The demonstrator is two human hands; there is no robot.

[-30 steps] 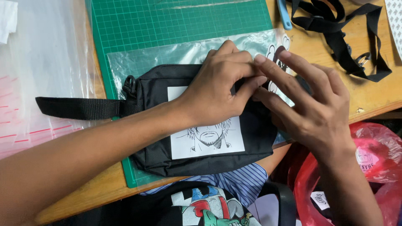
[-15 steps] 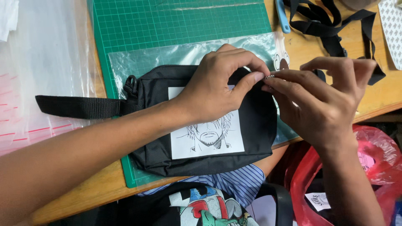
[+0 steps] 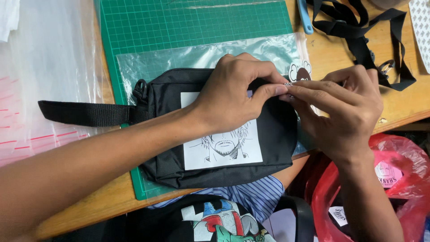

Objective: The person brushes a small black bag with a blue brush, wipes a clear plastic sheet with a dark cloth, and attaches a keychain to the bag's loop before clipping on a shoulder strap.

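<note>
Since the earlier frames, the right hand (image 3: 345, 112) has been lifted off the flat of the black pouch (image 3: 219, 130) and drawn in to its right upper corner, where the fingertips of both hands now meet; the pouch itself has kept its place.

A small silvery metal piece (image 3: 288, 84), probably a ring or zipper pull, is pinched between thumb and forefinger of the left hand (image 3: 233, 96); the right hand's fingers are closed onto the same piece from the other side, though what exactly is gripped there cannot be told. The piece lies at the pouch's right end, directly between the two hands, the left reaching it across the pouch's face, the right from outside the edge; both are equally near.

The pouch is laid with its long axis left to right, half on a clear plastic sleeve (image 3: 188, 58) spread over a green gridded cutting mat (image 3: 192, 22), on a wooden table (image 3: 403, 103); a woven webbing strap (image 3: 85, 113) runs out from its left end through a black buckle (image 3: 141, 89). The cloth is matte and soft, slightly padded; a white rectangular patch (image 3: 233, 152) with a line-drawn figure is set on its front. Loose black straps (image 3: 358, 36) with a metal clip lie well apart at the upper right; a red plastic bag (image 3: 403, 179) sits below the table edge.
</note>
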